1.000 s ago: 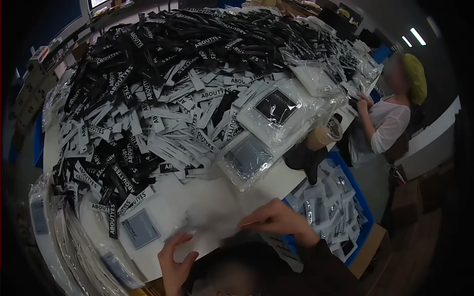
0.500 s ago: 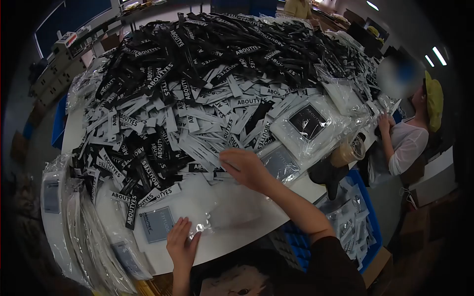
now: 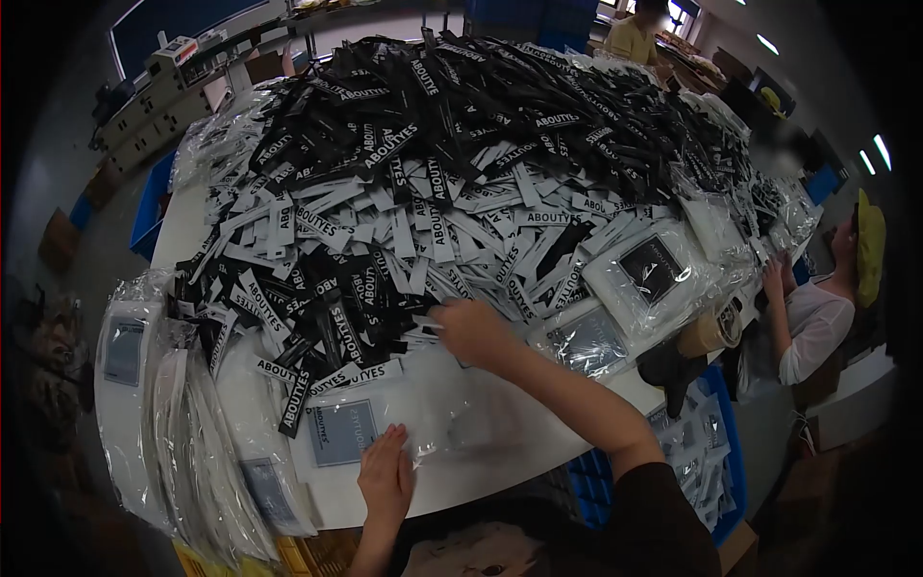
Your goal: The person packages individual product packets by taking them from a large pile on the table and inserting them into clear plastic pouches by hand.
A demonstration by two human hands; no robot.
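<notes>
My left hand (image 3: 386,473) lies at the table's front edge, fingers together on the edge of a clear plastic bag (image 3: 476,413) and beside a grey-labelled packet (image 3: 343,433). What it grips, if anything, I cannot make out. My right hand (image 3: 471,332) reaches to the front of the pile of white strips (image 3: 404,231) marked ABOUTYES. Its fingers are curled at a small pale strip or edge that is too blurred to name. Black strips (image 3: 385,106) with the same lettering are heaped behind and to the left.
Stacked plastic packets (image 3: 183,423) line the left edge. On the right are more packets (image 3: 646,274), a cup (image 3: 711,332), and a blue crate (image 3: 726,433) of small bags below. A co-worker (image 3: 822,308) works at the right; another person (image 3: 632,40) is behind.
The view has shifted, with the scene lower and further right. My right hand has gone from the front edge to the strips. My left hand has moved from open above the bag to resting on it.
</notes>
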